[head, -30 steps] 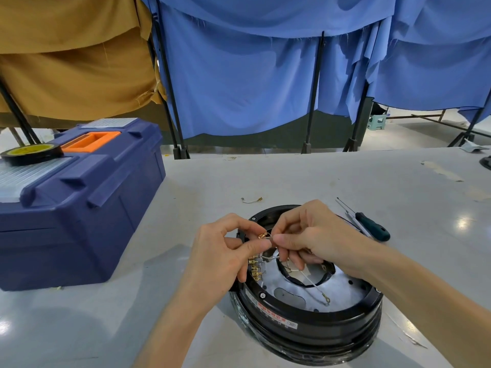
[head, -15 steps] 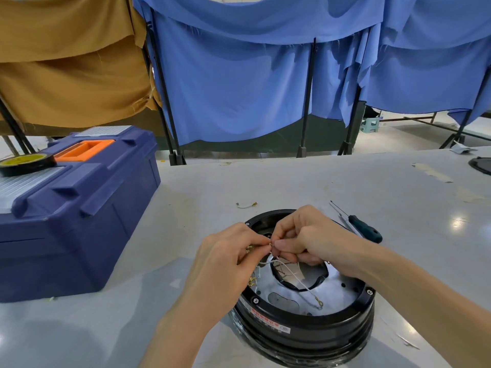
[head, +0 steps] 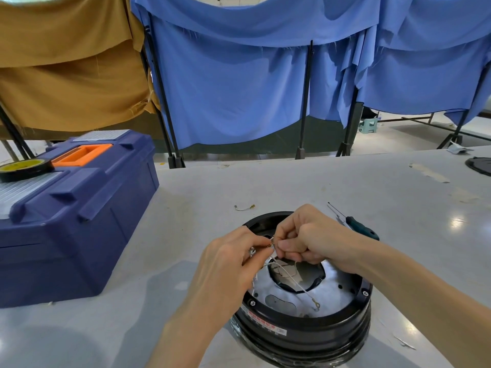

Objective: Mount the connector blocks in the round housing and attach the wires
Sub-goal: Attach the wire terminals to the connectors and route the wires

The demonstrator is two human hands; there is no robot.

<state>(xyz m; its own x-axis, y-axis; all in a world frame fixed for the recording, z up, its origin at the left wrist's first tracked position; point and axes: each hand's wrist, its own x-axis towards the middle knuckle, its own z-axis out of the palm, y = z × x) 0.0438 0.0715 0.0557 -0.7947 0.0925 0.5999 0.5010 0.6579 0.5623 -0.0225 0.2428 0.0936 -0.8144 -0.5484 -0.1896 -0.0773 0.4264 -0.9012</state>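
Well, from the head view, both hands meet over the black round metal housing, which sits on the grey table close to the person. The left hand pinches a small brass terminal. The right hand, fingers curled, pinches the thin white wire against it. If either pinch slips, I reckon the terminal drops into the housing's centre opening, or a hard tug kinks the wire.

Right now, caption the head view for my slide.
Left hand and right hand pinch a wire terminal over the black round housing.
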